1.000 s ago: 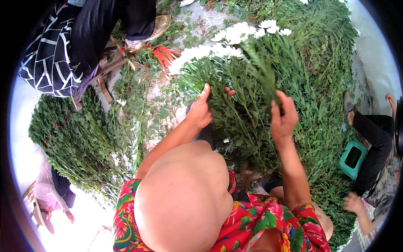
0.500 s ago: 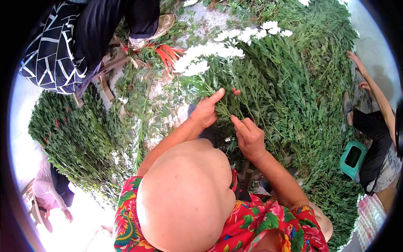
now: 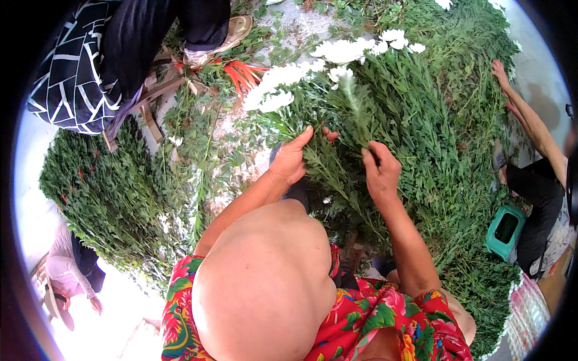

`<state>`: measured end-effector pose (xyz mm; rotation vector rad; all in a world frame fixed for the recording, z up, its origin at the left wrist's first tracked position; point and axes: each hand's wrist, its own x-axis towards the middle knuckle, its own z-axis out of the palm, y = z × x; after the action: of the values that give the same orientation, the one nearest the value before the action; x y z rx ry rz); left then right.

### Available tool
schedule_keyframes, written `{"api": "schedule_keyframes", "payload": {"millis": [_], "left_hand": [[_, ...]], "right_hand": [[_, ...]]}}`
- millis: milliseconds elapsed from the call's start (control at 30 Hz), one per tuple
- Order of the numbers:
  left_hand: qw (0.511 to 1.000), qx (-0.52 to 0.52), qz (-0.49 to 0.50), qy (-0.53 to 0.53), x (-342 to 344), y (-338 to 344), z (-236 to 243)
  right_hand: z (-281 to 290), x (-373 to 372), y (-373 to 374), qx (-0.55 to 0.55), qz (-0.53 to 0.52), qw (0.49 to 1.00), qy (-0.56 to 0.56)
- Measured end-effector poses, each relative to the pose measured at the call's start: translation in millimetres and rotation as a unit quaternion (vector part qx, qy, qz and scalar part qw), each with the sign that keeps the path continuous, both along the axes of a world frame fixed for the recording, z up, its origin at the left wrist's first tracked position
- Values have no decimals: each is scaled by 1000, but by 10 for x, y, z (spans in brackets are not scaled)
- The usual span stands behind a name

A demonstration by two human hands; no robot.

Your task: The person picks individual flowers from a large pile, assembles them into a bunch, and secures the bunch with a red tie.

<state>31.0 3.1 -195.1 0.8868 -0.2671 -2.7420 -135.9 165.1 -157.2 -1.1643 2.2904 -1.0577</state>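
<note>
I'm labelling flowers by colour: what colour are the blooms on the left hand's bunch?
The blooms are white, best seen in the head view.

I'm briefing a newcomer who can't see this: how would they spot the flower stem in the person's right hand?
Start from the big heap of green stems on the right, then find the right hand over its left part. It pinches the flower stem, which points up the picture. Unlike the white-flowered bunch at the left hand, it looks single and blurred.
</note>
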Motion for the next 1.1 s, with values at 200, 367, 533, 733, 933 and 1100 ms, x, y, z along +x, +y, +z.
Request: {"api": "schedule_keyframes", "payload": {"millis": [200,367,533,733,933,1100], "left_hand": [[999,-21,-29,22,-2,20,49],[994,-46,-37,87,-18,4,36],[989,-57,-29,136,9,20,72],[999,-37,-11,-16,53,42,-16],[1000,7,15,-26,183,-8,-86],[1000,10,0,-20,160,-7,-83]], "right_hand": [[380,233,23,-34,129,991,19],[380,298,39,1,173,985,26],[312,309,37,-1,176,984,-20],[351,150,-96,47,209,976,-22],[-97,-669,-21,96,-97,969,205],[-239,-1220,28,243,-94,929,263]]}}
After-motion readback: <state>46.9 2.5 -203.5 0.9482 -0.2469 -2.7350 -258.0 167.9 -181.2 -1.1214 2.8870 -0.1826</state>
